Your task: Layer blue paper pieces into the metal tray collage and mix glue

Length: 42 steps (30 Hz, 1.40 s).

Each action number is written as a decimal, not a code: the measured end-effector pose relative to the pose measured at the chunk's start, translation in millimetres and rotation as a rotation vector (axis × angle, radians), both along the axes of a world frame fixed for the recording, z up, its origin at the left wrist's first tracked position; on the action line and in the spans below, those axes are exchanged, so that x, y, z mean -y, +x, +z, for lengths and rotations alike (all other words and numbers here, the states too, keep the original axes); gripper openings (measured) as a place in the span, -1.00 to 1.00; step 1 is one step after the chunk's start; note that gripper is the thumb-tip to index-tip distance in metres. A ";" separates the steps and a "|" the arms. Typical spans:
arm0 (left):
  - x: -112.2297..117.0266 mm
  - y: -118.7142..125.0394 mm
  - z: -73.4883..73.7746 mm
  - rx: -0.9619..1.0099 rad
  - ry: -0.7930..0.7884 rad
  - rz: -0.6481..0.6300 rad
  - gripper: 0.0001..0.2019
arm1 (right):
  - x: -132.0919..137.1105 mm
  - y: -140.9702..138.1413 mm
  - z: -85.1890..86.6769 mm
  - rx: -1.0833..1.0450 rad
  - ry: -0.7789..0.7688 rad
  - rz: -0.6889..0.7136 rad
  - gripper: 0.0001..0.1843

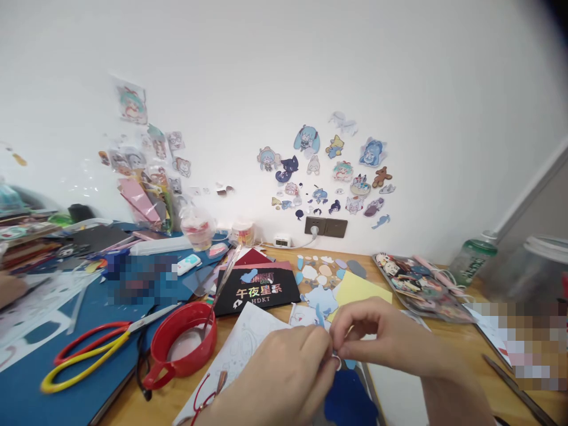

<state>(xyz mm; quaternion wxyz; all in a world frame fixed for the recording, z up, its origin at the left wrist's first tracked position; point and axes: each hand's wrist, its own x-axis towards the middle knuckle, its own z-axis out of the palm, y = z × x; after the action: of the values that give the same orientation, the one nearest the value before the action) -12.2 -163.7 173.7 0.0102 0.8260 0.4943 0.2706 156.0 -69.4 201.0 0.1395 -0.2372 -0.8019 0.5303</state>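
My left hand [284, 370] and my right hand [381, 337] meet low in the middle of the view, fingertips pinched together on a tiny light piece [336, 359] that I cannot make out. Under them lie a white sheet with line drawings [248, 343] and a dark blue cut-out shape [348, 402]. Just beyond the hands sit a yellow paper [359, 288] and pale blue cut-outs [320, 297] on the wooden desk [461, 349].
A red cup [184, 343] with a thin stick in it stands left of my hands, next to red-and-yellow scissors [95, 349] on a blue mat [26, 390]. A black printed card [257, 290], a sticker stack [417, 284], a green-capped bottle [473, 257] and wall stickers [328, 171] lie further back.
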 end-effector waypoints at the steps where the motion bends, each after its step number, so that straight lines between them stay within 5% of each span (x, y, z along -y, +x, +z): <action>1: 0.6 2.1 -2.0 -0.010 0.040 -0.011 -0.94 | 2.2 1.4 2.2 0.002 0.011 0.009 -0.96; 6: -1.8 10.2 -13.0 0.054 0.165 -0.042 -0.93 | 10.9 3.6 9.8 -0.026 0.047 0.032 -0.95; 11: -4.8 13.4 -13.5 0.207 0.034 -0.022 -0.89 | 10.7 4.0 10.5 -0.039 0.059 0.055 -0.95; 14: -5.7 8.0 -10.5 0.458 -0.141 0.054 -0.86 | 12.2 -3.0 7.6 -0.100 0.082 0.006 -0.87; 18: -10.5 -0.7 -8.5 0.964 -0.208 0.131 -0.77 | 21.2 -24.3 -0.4 -0.198 0.299 -0.183 -0.82; 23: -15.5 -5.0 -1.1 1.334 -0.331 -0.031 -0.74 | 27.8 -41.4 -10.8 -0.276 0.507 -0.346 -0.81; 30: -15.2 -9.4 4.1 1.281 -0.323 -0.035 -0.82 | 23.6 -35.7 -7.8 -0.327 0.500 -0.414 -0.85; 35: -14.8 -16.9 6.1 1.116 -0.220 0.036 -0.89 | 15.5 -36.5 -10.0 -0.314 0.308 -0.308 -0.84; 38: -9.9 -34.9 16.6 1.062 -0.041 0.120 -0.91 | -5.5 -49.4 -28.5 -0.249 0.281 -0.231 -0.75; 40: -5.1 -50.7 25.8 1.093 0.148 0.258 -0.92 | -25.1 -67.1 -48.8 -0.062 0.536 -0.263 -0.69; 42: -0.4 -64.3 33.9 1.128 0.333 0.389 -0.93 | -44.5 -90.5 -71.4 0.034 0.632 -0.282 -0.76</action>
<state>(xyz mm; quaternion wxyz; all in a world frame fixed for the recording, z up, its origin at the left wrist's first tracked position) -76.5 -163.2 207.5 0.0913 0.4412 0.5053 0.7360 65.5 -24.9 129.6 0.2646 -0.2997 -0.8880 0.2271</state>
